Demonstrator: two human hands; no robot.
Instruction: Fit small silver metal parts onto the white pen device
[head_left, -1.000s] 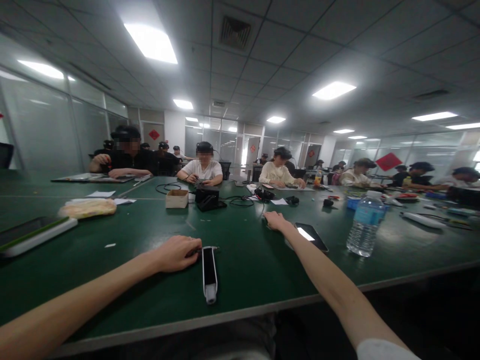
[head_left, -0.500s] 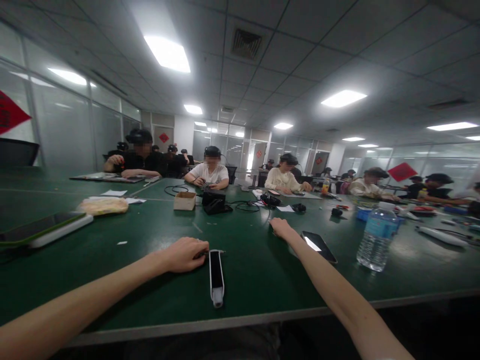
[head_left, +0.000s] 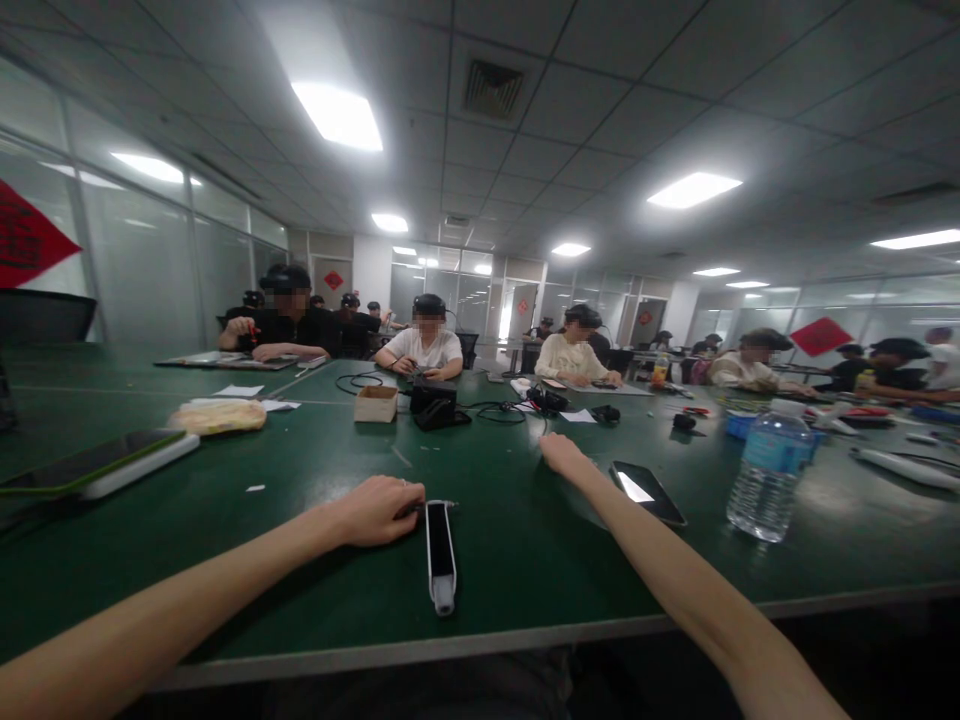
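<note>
My left hand [head_left: 384, 510] rests on the green table with its fingers curled down. Its fingertips are hidden, so what they hold, if anything, does not show. Just right of it lies a slim white device with a black face [head_left: 441, 550], a small metal pin sticking out at its far end. Farther out, my right hand [head_left: 566, 458] lies on the table, fingers bent together and pointing away; whatever is under them is out of sight. A dark phone [head_left: 651, 492] lies beside my right forearm.
A water bottle [head_left: 769, 475] stands at the right. A small cardboard box [head_left: 376, 404] and a black case [head_left: 435, 405] with cables sit ahead. A green-edged tablet [head_left: 90, 460] and a plastic-wrapped item [head_left: 219, 416] lie left. Several people sit across the table.
The whole view has shifted slightly, so things appear a little farther right. Both hands keep nearly the same pose and place on the table.
</note>
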